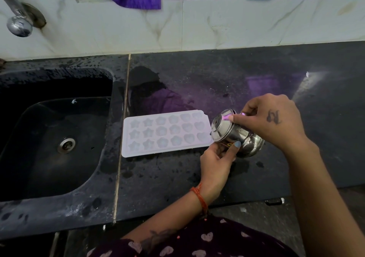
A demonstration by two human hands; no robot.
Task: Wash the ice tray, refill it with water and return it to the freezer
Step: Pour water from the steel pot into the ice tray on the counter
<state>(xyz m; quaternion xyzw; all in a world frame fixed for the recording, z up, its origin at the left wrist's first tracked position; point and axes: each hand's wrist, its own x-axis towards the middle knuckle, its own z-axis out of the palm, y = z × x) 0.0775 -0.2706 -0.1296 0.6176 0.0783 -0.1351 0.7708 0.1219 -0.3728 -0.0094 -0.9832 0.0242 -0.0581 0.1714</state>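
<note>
Your left hand point(215, 159) and right hand point(276, 122) both clasp a small round steel pot point(233, 134), tipped toward the right end of the pale lilac plastic ice tray point(166, 133), which lies flat on the wet black counter point(197, 187). Tilt slowly, filling each moulded cell level without overflow. Beyond, left, are the black sink point(49, 138) and steel tap point(17, 21).

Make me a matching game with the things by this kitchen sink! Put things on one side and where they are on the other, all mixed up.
Things:
1. ice tray
2. steel pot
3. tap
4. drain

Places:
A. held tilted in both hands
B. on the wall above the sink
C. flat on the black counter
D. in the bottom of the sink

Pairs: 1-C, 2-A, 3-B, 4-D
</note>
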